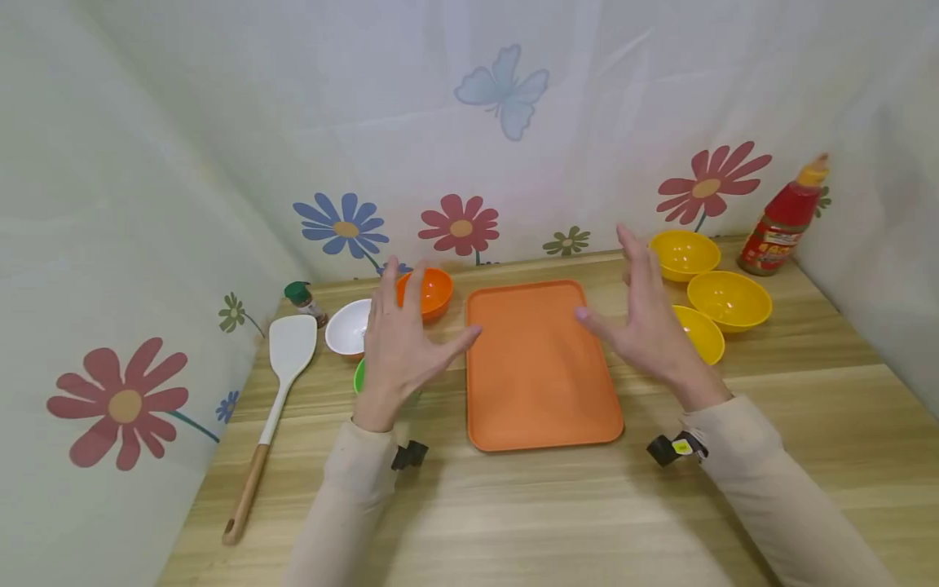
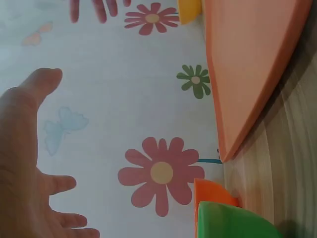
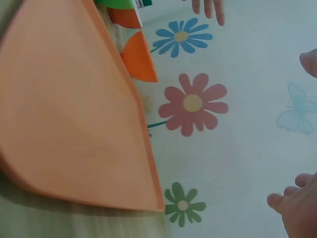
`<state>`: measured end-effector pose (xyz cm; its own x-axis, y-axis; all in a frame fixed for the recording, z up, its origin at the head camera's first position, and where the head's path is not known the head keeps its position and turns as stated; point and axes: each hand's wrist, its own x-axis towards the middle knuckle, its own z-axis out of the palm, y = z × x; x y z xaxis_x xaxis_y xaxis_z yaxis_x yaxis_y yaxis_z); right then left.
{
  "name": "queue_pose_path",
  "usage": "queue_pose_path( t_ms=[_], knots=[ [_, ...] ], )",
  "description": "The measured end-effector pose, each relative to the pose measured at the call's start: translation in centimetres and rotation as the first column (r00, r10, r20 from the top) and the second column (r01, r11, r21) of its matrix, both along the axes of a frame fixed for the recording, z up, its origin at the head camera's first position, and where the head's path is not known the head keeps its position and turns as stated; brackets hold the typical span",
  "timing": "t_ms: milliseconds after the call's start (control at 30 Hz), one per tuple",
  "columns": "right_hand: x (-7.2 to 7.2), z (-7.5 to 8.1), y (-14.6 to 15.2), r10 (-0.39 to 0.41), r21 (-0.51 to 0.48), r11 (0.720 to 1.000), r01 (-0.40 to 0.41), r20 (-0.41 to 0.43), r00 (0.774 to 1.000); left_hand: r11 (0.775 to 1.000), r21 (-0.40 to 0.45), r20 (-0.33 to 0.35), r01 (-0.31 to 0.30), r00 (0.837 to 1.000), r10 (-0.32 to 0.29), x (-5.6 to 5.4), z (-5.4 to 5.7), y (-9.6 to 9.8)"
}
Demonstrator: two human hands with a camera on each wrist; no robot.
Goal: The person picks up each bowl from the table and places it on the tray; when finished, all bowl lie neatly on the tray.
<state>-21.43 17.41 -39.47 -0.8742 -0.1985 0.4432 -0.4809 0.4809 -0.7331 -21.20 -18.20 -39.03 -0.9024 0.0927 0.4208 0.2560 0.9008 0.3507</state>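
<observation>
Tray (image 1: 543,367) lies on the worktop (image 1: 513,514); left grip (image 1: 400,346), fingers spread, hovers by the white bowl (image 1: 346,328), and right grip (image 1: 649,326), fingers likewise spread, hovers by the yellow bowls (image 1: 729,302).

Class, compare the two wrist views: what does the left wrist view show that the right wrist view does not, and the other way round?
Only the left wrist view: part of a yellow bowl and a peach butterfly print.

Only the right wrist view: a blue flower print and part of the white-lined bowl.

Both: the orange tray, green bowl, orange bowl, green flower print, pale blue butterfly print, left hand and right hand.
</observation>
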Motion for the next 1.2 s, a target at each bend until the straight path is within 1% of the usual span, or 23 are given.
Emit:
queue_pose_path(
  t_ms=[133, 233, 300, 367, 467, 567, 667, 833, 967, 1067, 1200],
  knots=[
    [1.0, -1.0, -0.2, 0.067, -0.102, 0.993, -0.062, 0.047, 0.997, 0.994, 0.099, -0.041, 0.049, 0.998, -0.045, 0.6, -0.3, -1.3],
    [1.7, -1.8, -0.3, 0.107, -0.129, 0.987, -0.096, 0.082, 0.991, 0.981, 0.174, -0.050, 0.082, 0.996, -0.075, 1.4, -0.6, -2.4],
    [2.0, -2.4, -0.1, 0.123, -0.127, 0.986, -0.109, 0.103, 0.987, 0.971, 0.221, -0.048, 0.094, 0.995, -0.086, 2.0, -0.7, -3.2],
    [2.5, -3.0, 0.1, 0.128, -0.120, 0.986, -0.112, 0.131, 0.983, 0.964, 0.253, -0.035, 0.087, 0.996, -0.080, 2.7, -0.9, -4.0],
    [3.2, -3.9, 0.6, 0.126, -0.111, 0.988, -0.108, 0.176, 0.976, 0.957, 0.287, -0.004, 0.050, 0.999, -0.051, 3.7, -1.6, -5.2],
    [3.9, -4.7, 1.0, 0.121, -0.108, 0.989, -0.099, 0.220, 0.968, 0.947, 0.321, 0.033, 0.014, 0.999, -0.026, 4.7, -2.6, -6.3],
    [4.5, -5.6, 1.4, 0.131, -0.104, 0.989, -0.108, 0.252, 0.959, 0.940, 0.342, 0.055, -0.004, 0.998, -0.016, 5.4, -3.6, -7.1],
    [5.0, -7.0, 1.9, 0.160, -0.075, 0.987, -0.145, 0.275, 0.948, 0.930, 0.367, 0.070, 0.012, 0.997, -0.041, 6.0, -4.6, -8.2],
    [5.3, -7.7, 2.2, 0.159, -0.039, 0.987, -0.154, 0.283, 0.946, 0.924, 0.382, 0.081, 0.029, 0.995, -0.064, 6.0, -5.4, -8.9],
    [5.5, -8.0, 2.2, 0.159, -0.029, 0.987, -0.158, 0.304, 0.939, 0.927, 0.375, 0.097, 0.019, 0.994, -0.059, 6.1, -6.1, -9.4],
    [5.8, -8.5, 2.2, 0.167, -0.020, 0.985, -0.170, 0.335, 0.928, 0.934, 0.357, 0.127, -0.013, 0.991, -0.035, 6.1, -6.6, -9.8]
  ],
)
